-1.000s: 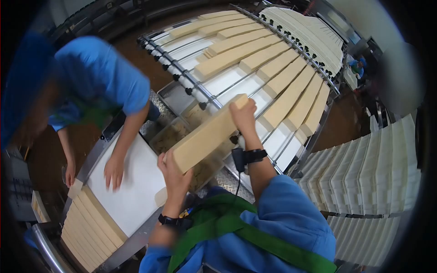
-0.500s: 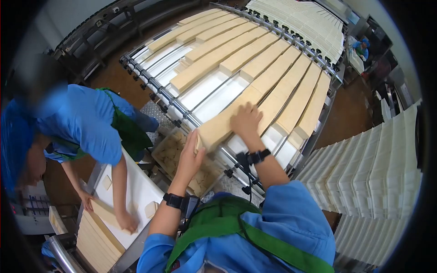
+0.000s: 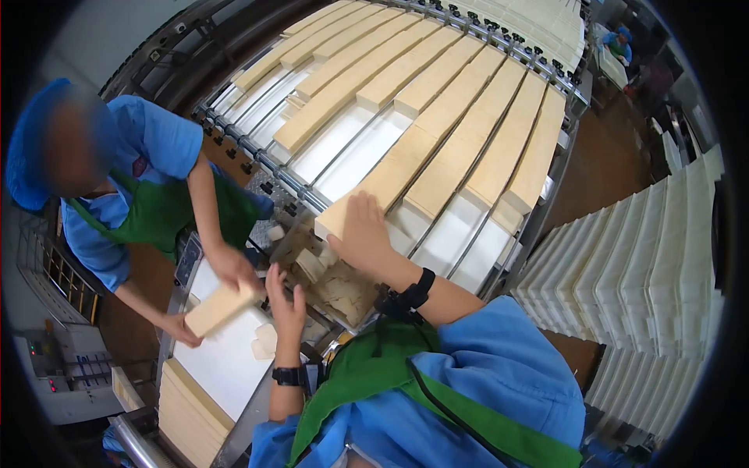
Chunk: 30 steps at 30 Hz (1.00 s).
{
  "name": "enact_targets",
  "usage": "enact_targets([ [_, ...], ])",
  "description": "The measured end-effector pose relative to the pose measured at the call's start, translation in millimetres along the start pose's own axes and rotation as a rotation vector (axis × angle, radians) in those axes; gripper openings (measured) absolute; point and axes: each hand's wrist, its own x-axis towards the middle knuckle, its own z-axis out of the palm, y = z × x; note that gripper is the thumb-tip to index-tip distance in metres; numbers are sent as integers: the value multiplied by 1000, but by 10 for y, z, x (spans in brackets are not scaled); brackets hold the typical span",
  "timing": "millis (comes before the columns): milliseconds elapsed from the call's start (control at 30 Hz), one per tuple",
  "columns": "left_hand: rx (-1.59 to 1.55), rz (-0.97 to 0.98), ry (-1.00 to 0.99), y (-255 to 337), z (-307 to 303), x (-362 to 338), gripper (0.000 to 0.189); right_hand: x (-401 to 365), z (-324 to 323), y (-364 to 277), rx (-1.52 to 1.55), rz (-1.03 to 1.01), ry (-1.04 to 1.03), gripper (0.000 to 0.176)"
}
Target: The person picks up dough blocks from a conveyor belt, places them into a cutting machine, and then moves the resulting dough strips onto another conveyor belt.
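My right hand (image 3: 365, 234) lies on the near end of a long pale block (image 3: 390, 173), its fingers over the top. That block rests in one lane of the large rack (image 3: 253, 148), beside several similar blocks. Lower left of it, my left hand (image 3: 286, 306) is raised with fingers apart and nothing in it. Below and between my hands is a bin (image 3: 360, 316) of broken pale pieces. To the left, a co-worker's two hands hold a shorter pale block (image 3: 221, 309) over a white work surface (image 3: 228, 363).
The co-worker (image 3: 148, 195) in a blue cap and green apron stands close on the left. Stacked long pale pieces (image 3: 187, 421) lie at the lower left. Tall stacks of white trays (image 3: 624, 273) stand at the right. Another person (image 3: 618, 45) is far back.
My left hand has left the block's end and moved down and left. My right hand has shifted left along the block. The co-worker has straightened and lifted a block.
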Motion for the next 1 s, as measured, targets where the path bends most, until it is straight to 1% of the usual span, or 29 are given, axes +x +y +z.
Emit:
enact_targets([
  [33, 49, -31, 28, -90, -83, -135, 54, 0, -6, -11, 1, 13, -25, 83],
  [100, 358, 29, 53, -366, -236, -476, 49, -25, 7, -38, -7, 25, -18, 81],
  [167, 568, 54, 69, -668, -360, -834, 47, -46, -8, -53, 25, 33, -45, 80],
  [200, 672, 68, 80, -647, -401, -902, 46, -40, -37, -59, 61, 33, -75, 80],
  [300, 800, -108, 285, -540, -430, -1080, 45, -22, -128, -87, 202, 68, -127, 77],
  [333, 887, -148, 356, -658, -438, -1147, 47, -23, -145, -88, 255, 86, -141, 76],
  [433, 760, -665, 94, -725, -513, -1213, 52, 104, -118, 137, 412, 65, -121, 76],
  [467, 742, -658, 58, -669, -540, -1183, 57, 65, -81, 227, 512, 89, -50, 70],
  [533, 723, -561, 52, -781, -553, -1171, 57, -60, -56, 462, 705, 137, 94, 60],
  [600, 700, -495, 46, -807, -521, -1161, 57, -134, -209, 802, 1129, 163, 13, 64],
  [667, 679, -458, 46, -742, -474, -1072, 56, -312, -669, 932, 1438, 214, 28, 56],
  [700, 649, -398, 51, -759, -442, -1047, 57, -379, -778, 1102, 1489, 216, 65, 56],
  [733, 618, -338, 55, -798, -404, -1030, 57, -441, -846, 1304, 1474, 203, 96, 56],
  [767, 586, -278, 59, -809, -360, -999, 57, -494, -935, 1478, 1324, 134, 133, 57],
  [800, 561, -194, 72, -744, -309, -932, 50, -561, -997, 1578, 1144, 147, 201, 60],
  [833, 593, -149, 58, -715, -260, -914, 45, -621, -1049, 1659, 963, 158, 268, 63],
  [900, 660, -61, 29, -660, -181, -913, 38, -698, -1107, 1836, 550, 129, 268, 68],
  [933, 696, -64, 58, -639, -152, -911, 25, -719, -1120, 1886, 345, 112, 263, 70],
  [1000, 686, -131, 64, -647, -142, -909, 22, -739, -1121, 1965, 221, 36, 254, 72],
])
